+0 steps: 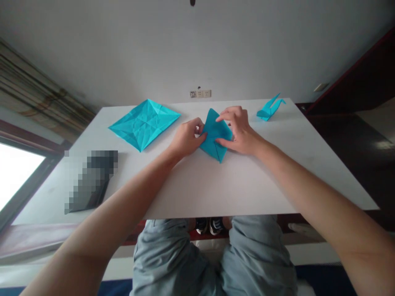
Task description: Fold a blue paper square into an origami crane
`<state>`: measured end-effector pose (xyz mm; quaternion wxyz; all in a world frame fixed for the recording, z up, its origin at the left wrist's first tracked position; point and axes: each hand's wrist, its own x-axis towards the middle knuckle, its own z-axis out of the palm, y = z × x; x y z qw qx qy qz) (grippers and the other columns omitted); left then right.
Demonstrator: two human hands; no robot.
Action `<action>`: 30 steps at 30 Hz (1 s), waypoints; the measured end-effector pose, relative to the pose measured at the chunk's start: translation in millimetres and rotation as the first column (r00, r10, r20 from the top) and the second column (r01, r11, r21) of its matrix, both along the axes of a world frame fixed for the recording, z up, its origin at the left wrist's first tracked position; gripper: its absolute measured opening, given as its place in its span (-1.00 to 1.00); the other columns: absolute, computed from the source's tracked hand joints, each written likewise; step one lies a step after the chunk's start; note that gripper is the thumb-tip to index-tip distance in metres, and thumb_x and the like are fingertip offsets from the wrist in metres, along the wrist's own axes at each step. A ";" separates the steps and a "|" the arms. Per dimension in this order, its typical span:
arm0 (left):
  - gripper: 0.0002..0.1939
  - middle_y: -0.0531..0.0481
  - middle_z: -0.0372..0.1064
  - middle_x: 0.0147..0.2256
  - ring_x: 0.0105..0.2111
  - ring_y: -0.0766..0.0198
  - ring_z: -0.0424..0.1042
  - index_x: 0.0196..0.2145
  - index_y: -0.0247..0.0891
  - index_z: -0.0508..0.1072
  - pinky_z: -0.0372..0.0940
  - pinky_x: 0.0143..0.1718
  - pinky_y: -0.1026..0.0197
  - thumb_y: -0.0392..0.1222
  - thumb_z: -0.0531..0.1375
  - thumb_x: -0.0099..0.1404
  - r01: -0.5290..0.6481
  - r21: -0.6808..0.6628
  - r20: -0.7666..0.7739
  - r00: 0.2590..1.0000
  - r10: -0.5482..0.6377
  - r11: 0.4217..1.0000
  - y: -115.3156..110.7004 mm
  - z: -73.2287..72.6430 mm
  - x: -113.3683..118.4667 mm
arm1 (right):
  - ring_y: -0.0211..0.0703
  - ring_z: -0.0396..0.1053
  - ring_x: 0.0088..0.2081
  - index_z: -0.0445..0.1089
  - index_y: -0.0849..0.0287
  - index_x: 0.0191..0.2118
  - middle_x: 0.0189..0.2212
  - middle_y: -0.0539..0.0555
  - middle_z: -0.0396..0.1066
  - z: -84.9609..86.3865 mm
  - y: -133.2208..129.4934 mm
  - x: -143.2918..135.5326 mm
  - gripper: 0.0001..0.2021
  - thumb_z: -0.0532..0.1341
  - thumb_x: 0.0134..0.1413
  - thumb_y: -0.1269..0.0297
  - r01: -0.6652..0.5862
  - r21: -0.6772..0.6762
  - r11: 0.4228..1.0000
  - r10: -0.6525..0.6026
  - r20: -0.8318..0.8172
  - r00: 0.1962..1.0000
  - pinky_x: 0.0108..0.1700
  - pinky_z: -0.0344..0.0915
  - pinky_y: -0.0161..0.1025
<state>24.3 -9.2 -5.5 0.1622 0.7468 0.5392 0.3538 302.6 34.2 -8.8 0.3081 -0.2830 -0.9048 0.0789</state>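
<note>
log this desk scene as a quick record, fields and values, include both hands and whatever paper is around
left hand: at the left edge of the folded blue paper, thumb on top
right hand: thumb and a fingertip touching the same paper, spread apart
folded paper: kite-like outline, dark slit running toward its near corner
paper at left: creased blue sheet, opened out
paper at right: folded blue bird
near left: dark object, pixelated, identity unclear
surface: white table
wall: sockets beyond the far edge
</note>
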 end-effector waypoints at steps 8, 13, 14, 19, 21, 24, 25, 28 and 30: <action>-0.78 -0.03 0.72 -0.16 -0.11 0.00 0.76 -0.15 -0.08 0.40 0.48 -0.09 0.08 -0.11 0.40 0.47 0.013 -0.028 0.077 0.997 -0.010 1.000 -7.0 1.9 3.7 | 0.60 0.24 0.57 0.69 -0.08 0.41 0.60 0.34 0.20 -11.0 -6.1 1.6 -0.53 0.52 0.48 0.07 0.006 0.036 0.999 -0.011 0.151 0.988 0.59 0.42 0.61; -0.74 -0.10 0.77 -0.02 -0.04 0.00 0.79 0.01 -0.12 0.52 0.56 -0.02 0.05 0.10 0.24 0.65 0.141 -0.014 0.125 0.982 -0.138 0.990 -5.9 6.9 -0.4 | 0.62 0.25 0.61 0.47 -0.14 0.67 0.67 0.34 0.16 -10.5 -3.0 6.3 -0.22 0.55 0.44 0.02 0.018 -0.014 1.000 -0.016 0.140 0.990 0.59 0.47 0.60; -0.73 -0.12 0.78 0.03 -0.02 0.01 0.78 0.05 -0.13 0.56 0.57 0.02 0.03 0.07 0.17 0.68 0.151 -0.009 0.117 0.982 -0.149 0.989 -4.6 7.1 -2.1 | 0.62 0.26 0.62 0.45 -0.14 0.69 0.67 0.34 0.16 -10.3 -2.2 7.2 -0.19 0.55 0.44 0.02 0.017 -0.026 1.000 -0.013 0.141 0.990 0.59 0.47 0.60; -0.58 -0.16 0.76 0.27 0.13 0.05 0.78 0.31 -0.14 0.67 0.62 0.24 0.00 -0.12 0.17 0.65 0.213 -0.027 0.049 0.976 -0.211 0.977 1.9 1.1 -11.2 | 0.61 0.32 0.62 0.27 -0.18 0.80 0.65 0.35 0.23 -14.3 1.8 10.3 -0.06 0.55 0.44 0.04 -0.015 -0.092 0.996 0.027 0.129 0.991 0.64 0.42 0.61; -0.57 -0.23 0.72 0.32 0.15 0.01 0.78 0.35 -0.17 0.68 0.64 0.30 -0.04 -0.04 0.22 0.68 0.257 -0.008 0.013 0.966 -0.257 0.966 2.9 -2.8 -13.3 | 0.59 0.29 0.66 0.18 -0.18 0.83 0.63 0.36 0.27 -16.3 3.2 10.4 -0.05 0.49 0.50 0.02 -0.043 -0.113 0.993 0.055 0.107 0.993 0.68 0.35 0.62; -0.53 -0.31 0.60 0.46 0.27 -0.08 0.75 0.38 -0.18 0.69 0.61 0.42 -0.14 0.06 0.28 0.71 0.291 0.018 -0.054 0.956 -0.289 0.957 3.3 -7.9 -14.6 | 0.54 0.30 0.66 0.07 -0.11 0.85 0.63 0.39 0.30 -18.2 5.8 10.0 -0.04 0.44 0.56 -0.08 -0.098 -0.160 0.982 0.100 0.003 0.995 0.68 0.35 0.58; -0.52 -0.32 0.54 0.51 0.33 -0.12 0.72 0.40 -0.16 0.68 0.60 0.46 -0.17 0.07 0.31 0.70 0.287 0.013 -0.076 0.955 -0.285 0.958 3.2 -9.4 -14.6 | 0.51 0.36 0.62 0.08 -0.09 0.83 0.62 0.40 0.32 -18.7 7.0 10.2 -0.06 0.43 0.57 -0.13 -0.109 -0.189 0.976 0.102 -0.049 0.994 0.63 0.42 0.54; -0.47 -0.33 0.37 0.63 0.47 -0.23 0.63 0.45 -0.11 0.65 0.54 0.56 -0.27 0.02 0.40 0.62 0.250 -0.002 -0.120 0.961 -0.248 0.968 2.6 -12.9 -14.0 | 0.34 0.58 0.38 0.28 -0.05 0.64 0.53 0.37 0.44 -19.3 12.0 12.9 -0.33 0.33 0.66 -0.16 -0.106 -0.302 0.947 0.047 -0.196 0.979 0.42 0.62 0.38; -0.47 -0.34 0.36 0.63 0.50 -0.25 0.61 0.43 -0.11 0.65 0.52 0.58 -0.31 -0.01 0.42 0.60 0.230 0.000 -0.121 0.966 -0.228 0.973 1.9 -14.3 -13.3 | 0.25 0.63 0.27 0.43 -0.04 0.41 0.36 0.31 0.56 -18.5 15.1 15.3 -0.59 0.26 0.71 -0.10 -0.105 -0.314 0.944 0.025 -0.247 0.969 0.36 0.63 0.33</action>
